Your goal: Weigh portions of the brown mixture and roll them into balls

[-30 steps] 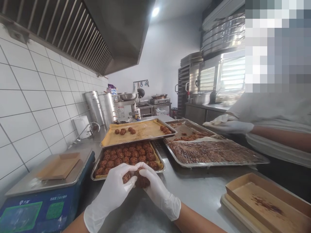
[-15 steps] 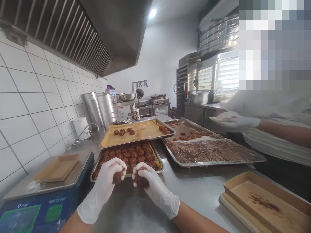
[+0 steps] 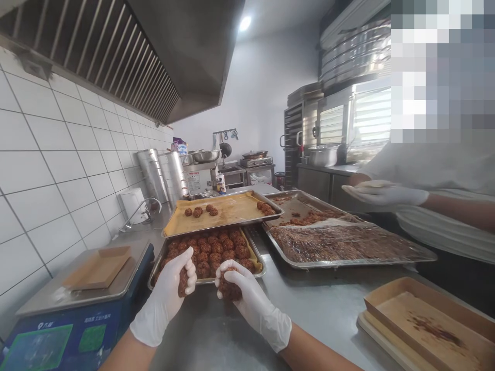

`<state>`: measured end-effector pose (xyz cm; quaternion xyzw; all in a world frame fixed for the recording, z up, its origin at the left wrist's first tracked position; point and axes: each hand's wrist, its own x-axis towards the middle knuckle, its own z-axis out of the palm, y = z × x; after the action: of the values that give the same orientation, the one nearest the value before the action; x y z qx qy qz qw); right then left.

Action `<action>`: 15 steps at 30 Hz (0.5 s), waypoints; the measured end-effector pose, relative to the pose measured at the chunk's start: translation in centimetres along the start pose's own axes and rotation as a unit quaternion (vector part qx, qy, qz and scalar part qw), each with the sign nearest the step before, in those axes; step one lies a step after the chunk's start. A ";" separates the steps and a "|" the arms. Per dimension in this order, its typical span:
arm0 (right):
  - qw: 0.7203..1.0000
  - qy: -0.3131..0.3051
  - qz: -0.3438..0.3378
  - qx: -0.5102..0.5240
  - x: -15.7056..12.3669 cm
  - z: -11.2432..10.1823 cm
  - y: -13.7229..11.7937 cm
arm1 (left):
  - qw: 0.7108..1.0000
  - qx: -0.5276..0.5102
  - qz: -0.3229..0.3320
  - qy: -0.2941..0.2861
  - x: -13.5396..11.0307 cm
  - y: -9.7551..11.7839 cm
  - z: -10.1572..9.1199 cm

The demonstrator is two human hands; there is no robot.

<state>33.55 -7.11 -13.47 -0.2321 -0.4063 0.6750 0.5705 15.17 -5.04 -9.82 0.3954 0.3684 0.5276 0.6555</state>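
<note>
My left hand [image 3: 166, 293], in a white disposable glove, is shut around a small lump of coarse brown food mixture [image 3: 183, 283]. My right hand [image 3: 249, 301], gloved the same way, cups a larger lump of the mixture [image 3: 230, 289] against its fingers. The two hands are apart, just in front of a steel tray [image 3: 255, 273] lined with paper and packed with several brown balls. Behind it, a second steel tray [image 3: 232, 208] holds several more balls on paper. Neither hand touches a tray.
A co-worker's gloved hand [image 3: 386, 195] holds a flat piece at right, above a steel tray of plastic-covered brown mixture [image 3: 348, 245]. A blue scale [image 3: 77, 309] with a kraft paper tray [image 3: 98, 268] stands at left. Another kraft tray [image 3: 425, 322] sits at lower right on the steel table [image 3: 309, 304].
My hands were pressed together around the mixture a second ago. They have since parted, and each now holds its own lump. The co-worker's hand has shifted slightly right.
</note>
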 end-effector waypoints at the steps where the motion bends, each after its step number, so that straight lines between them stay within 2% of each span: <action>1: 1.000 0.002 0.001 0.004 0.0 0.0 0.0 | 1.000 -0.003 -0.011 0.008 0.2 0.1 0.0; 3: 1.000 0.006 0.002 0.013 0.0 0.1 -0.1 | 1.000 -0.007 -0.027 0.015 0.4 0.5 -0.1; 6: 0.999 0.012 0.008 0.033 0.0 0.1 -0.1 | 0.999 -0.006 -0.040 -0.034 0.3 0.9 -0.8; 8: 0.998 0.020 0.017 0.055 0.1 -0.1 -0.2 | 0.999 -0.003 -0.035 -0.040 0.4 1.0 -1.2; 12: 0.990 0.041 0.038 0.130 0.2 -0.5 -0.1 | 0.999 0.011 -0.004 0.039 2.2 0.4 -1.0; 15: 0.980 0.053 0.059 0.180 0.4 -0.6 0.0 | 0.994 0.048 0.022 0.093 5.8 1.0 0.3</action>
<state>33.96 -6.54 -13.74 -0.1840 -0.2330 0.7563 0.5830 16.00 0.76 -9.20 0.3835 0.4440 0.5584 0.5865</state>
